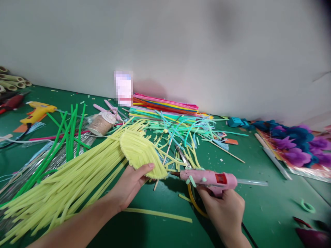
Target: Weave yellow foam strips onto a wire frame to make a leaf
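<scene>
My left hand (134, 184) grips a yellow leaf-shaped piece made of pipe cleaners (137, 148), thumb on its front near the lower right tip. My right hand (222, 206) is wrapped round the handle of a pink glue gun (207, 177) with a clear glue stick poking out of its back. The gun's nozzle points left, close to the leaf's tip; whether they touch I cannot tell. Under and left of the leaf spreads a big bundle of loose yellow pipe cleaners (74, 182). One single yellow pipe cleaner (160, 215) lies below my left hand.
Stacks of coloured pipe cleaners (165, 105) lie along the wall. Scissors (184, 157) rest among scraps. A twine spool (102, 123), green pipe cleaners (71, 134) and a yellow glue gun (38, 112) are at left. Purple and blue paper flowers (297, 144) stand at right.
</scene>
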Action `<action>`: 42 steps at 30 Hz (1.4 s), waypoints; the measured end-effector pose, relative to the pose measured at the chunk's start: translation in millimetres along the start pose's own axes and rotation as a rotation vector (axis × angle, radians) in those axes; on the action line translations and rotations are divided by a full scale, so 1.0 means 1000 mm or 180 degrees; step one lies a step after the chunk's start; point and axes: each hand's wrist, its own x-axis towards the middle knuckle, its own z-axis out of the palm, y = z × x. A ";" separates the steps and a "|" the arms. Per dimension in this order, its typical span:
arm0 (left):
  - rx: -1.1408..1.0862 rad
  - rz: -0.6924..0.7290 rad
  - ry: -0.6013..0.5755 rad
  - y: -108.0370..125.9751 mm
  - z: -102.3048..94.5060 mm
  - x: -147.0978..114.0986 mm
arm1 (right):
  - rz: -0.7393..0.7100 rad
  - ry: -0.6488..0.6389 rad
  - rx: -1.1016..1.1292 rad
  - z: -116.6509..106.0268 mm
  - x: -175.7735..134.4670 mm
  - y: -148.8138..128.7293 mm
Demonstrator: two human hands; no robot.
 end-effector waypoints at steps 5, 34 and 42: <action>0.0004 -0.0015 0.0021 -0.001 -0.002 0.000 | 0.0144 -0.0165 -0.0074 -0.002 0.006 0.002; -0.0342 -0.0034 -0.0030 -0.006 -0.005 0.001 | -0.0955 -0.1100 0.0858 -0.025 0.033 -0.055; -0.0179 -0.0046 -0.0053 -0.004 -0.006 0.001 | -0.1689 -0.1857 -0.0095 -0.046 0.065 -0.080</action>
